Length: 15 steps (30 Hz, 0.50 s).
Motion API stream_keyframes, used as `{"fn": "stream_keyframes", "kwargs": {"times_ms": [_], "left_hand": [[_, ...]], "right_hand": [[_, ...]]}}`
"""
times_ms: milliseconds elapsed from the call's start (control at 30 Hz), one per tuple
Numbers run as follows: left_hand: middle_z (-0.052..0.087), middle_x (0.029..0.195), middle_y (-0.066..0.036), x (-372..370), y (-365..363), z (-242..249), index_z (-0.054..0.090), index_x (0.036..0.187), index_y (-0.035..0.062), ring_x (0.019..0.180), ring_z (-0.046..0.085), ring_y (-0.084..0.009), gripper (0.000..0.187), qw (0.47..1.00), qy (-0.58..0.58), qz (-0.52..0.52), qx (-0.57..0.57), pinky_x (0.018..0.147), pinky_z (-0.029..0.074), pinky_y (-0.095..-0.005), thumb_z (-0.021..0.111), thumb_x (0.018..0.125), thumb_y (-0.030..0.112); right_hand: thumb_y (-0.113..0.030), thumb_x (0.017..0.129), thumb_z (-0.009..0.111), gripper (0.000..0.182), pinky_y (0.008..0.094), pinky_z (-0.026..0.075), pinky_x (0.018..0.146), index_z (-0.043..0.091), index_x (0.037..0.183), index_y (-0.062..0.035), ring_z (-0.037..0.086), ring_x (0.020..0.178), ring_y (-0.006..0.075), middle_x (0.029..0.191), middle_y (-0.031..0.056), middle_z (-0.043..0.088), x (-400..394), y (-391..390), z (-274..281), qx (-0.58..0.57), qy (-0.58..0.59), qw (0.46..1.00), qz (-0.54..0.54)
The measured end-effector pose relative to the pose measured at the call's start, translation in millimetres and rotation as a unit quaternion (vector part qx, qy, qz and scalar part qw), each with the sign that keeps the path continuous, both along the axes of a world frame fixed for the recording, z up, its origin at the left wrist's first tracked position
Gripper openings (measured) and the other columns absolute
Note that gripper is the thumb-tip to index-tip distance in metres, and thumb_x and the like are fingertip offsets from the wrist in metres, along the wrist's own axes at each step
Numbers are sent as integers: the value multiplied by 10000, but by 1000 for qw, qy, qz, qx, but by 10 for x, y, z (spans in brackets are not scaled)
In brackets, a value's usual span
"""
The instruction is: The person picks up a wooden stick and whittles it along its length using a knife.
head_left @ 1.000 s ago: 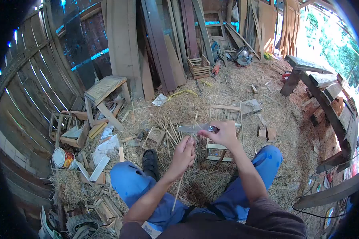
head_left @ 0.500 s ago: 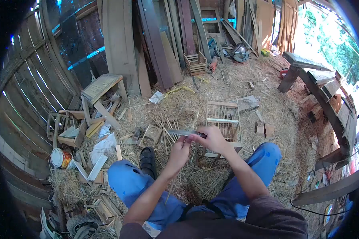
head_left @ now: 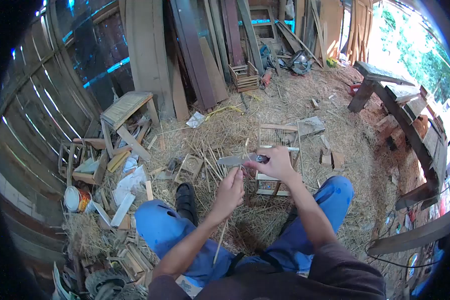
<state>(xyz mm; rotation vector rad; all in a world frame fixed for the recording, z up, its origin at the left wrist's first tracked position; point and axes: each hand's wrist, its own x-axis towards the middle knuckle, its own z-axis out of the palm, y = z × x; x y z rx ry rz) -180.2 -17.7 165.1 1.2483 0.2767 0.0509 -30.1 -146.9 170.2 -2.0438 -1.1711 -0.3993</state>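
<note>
The left hand (head_left: 231, 192) is closing its fingers tight around a thin bamboo stick (head_left: 220, 246). The stick is running down out of the fist, over the blue trouser leg, and its top end is poking up just past the knuckles. The right hand (head_left: 277, 164) is gripping the handle of a knife (head_left: 239, 160), with the fingers wrapped around it and pressed together. The knife blade is pointing away from the right hand, lying flat and sideways just above the left hand. The blade is sitting right at the top end of the stick; I cannot tell if it is touching.

Just behind the knife, a small wooden frame (head_left: 279, 156) with thin bars is lying on the straw. On the far side of the knife from that frame, a black shoe (head_left: 186, 199) is resting near the left hand. Further off that way, a tin can (head_left: 77, 199) is lying on its side.
</note>
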Motion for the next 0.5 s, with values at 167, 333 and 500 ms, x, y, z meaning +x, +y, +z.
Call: {"fn": "stream_keyframes", "kwargs": {"times_ms": [167,333,500], "left_hand": [[303,610,73,13,100,0,529,1137,82,427,257,-28,269,999,-5,6,36,371,210,-210,406,1056,307],[317,637,79,72,95,73,530,1159,93,442,267,-17,244,999,-25,25,17,382,212,-214,413,1051,278],[382,652,52,205,180,-346,523,1246,77,496,363,-36,291,983,-46,37,175,405,282,-224,420,1051,268]], "right_hand": [[-488,799,741,442,371,432,477,669,689,-67,561,469,296,529,123,554,-49,-34,16,-40,17,999,-19],[-462,843,707,446,387,418,491,641,708,-41,521,472,300,544,135,534,3,-29,-5,-47,141,989,-5],[-507,865,664,446,416,471,551,712,787,-71,618,578,338,632,161,617,-206,38,143,-93,157,983,24]]}}
